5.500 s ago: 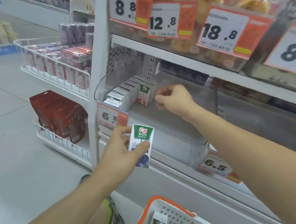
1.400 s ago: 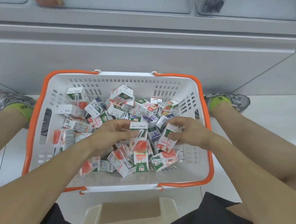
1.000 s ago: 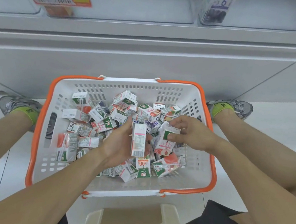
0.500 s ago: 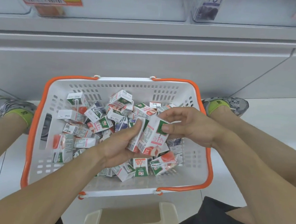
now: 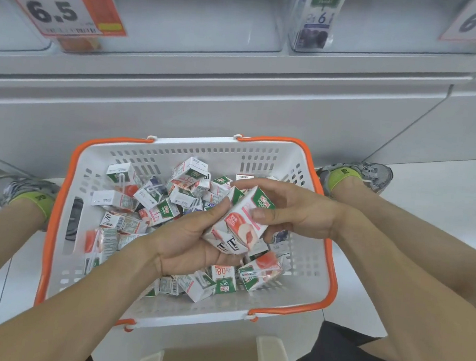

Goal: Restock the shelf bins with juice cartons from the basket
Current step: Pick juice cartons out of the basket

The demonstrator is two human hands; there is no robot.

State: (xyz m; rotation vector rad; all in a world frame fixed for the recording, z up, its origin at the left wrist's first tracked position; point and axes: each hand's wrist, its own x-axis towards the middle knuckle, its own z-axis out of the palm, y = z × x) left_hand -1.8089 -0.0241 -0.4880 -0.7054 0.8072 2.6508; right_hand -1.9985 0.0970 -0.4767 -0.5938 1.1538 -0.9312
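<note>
Gathering cartons is the step in hand, seen through the single head view. Half a second ago the right hand was only bringing its peach juice carton toward the left; now that peach juice carton [image 5: 244,221] lies across the left hand [image 5: 193,244], on top of a second carton [image 5: 228,245] already cradled in the upturned palm. The left hand's fingers curl up around the pair from below, while the right hand [image 5: 292,210] pinches the upper carton from the side, thumb on its pink face. Both hands hover just above the heap, clear of the loose cartons. My reading is that a small stack is being built so that one trip to the shelf carries several, and the lift has not begun.

The basket [image 5: 250,316] is white perforated plastic with an orange rim and folded orange handles; it sits on the floor between the person's two grey and lime shoes. Inside lies a jumble of small juice cartons [image 5: 167,202]: rigid little bricks of glossy printed card, white with green labels, some with peach pictures, some purple, several showing barcodes and glued-on straws.

Above, the shelf bins [image 5: 195,10] are clear, smooth plastic troughs. One holds a purple grape carton [image 5: 317,19] standing upright at its front. An orange and white price tag [image 5: 59,3] reads 6.5.
</note>
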